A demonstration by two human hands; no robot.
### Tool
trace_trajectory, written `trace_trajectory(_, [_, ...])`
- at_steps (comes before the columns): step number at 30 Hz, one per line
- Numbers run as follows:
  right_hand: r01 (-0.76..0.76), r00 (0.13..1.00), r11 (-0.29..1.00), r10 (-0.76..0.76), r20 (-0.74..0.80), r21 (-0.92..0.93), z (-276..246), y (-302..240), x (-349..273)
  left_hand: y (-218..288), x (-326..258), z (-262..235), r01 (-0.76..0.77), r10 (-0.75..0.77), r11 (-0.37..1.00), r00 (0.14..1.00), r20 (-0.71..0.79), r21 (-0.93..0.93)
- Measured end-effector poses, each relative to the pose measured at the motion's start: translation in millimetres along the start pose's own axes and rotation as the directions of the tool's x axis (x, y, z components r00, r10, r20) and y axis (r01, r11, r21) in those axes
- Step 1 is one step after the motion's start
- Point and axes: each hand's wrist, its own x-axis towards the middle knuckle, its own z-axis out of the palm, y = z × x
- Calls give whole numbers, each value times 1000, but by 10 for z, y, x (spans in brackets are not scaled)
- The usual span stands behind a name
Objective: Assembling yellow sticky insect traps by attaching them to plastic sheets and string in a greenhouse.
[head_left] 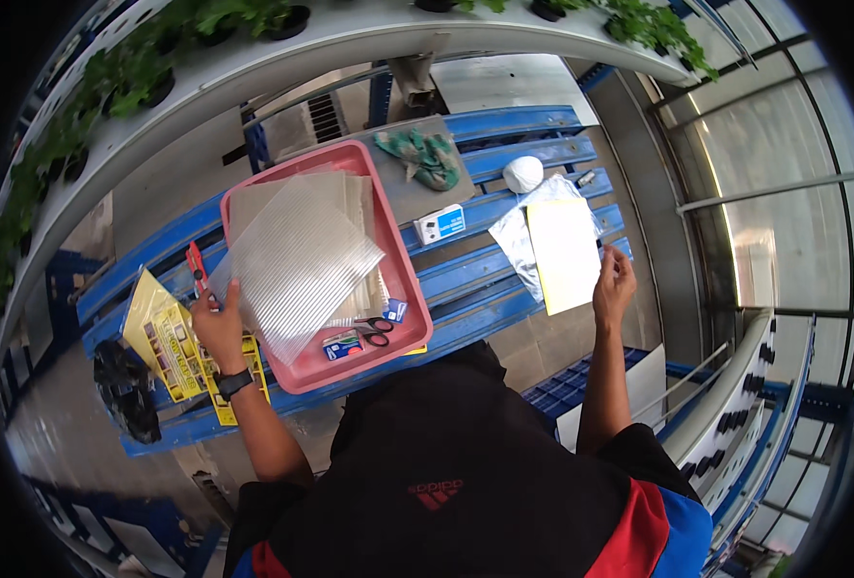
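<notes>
My left hand is closed round a red utility knife, which points away from me. Its fingers also meet the left edge of a clear ribbed plastic sheet. That sheet lies tilted across a pink tray, over a stack of paler sheets. My right hand is raised beside a pale yellow sheet, fingers curled together; whatever they pinch, if anything, is too small to make out. Inside the tray's near end are black-handled scissors and small blue boxes.
A blue slatted table carries a blue-white box, a green glove, a white ball of string and silvery plastic. Yellow printed packets and a black bag lie left. White planting channels run along the back.
</notes>
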Motion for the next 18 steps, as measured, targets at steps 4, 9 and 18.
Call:
trace_trajectory(4, [-65,997,994,61,-54,-82,-296,386,-177,-133,-80,34,-114,126,992,957,-260,62])
trace_trajectory(9, [-222,961,970,235,143,-101,-235,534,-156,-92,-266,-9,-169,144,985,888,-436,-20])
trace_trajectory(18, [-217,854,973,227,468,-75,-181,1614,691,1341,-1544,339,-194,96,766,977,-188,-613])
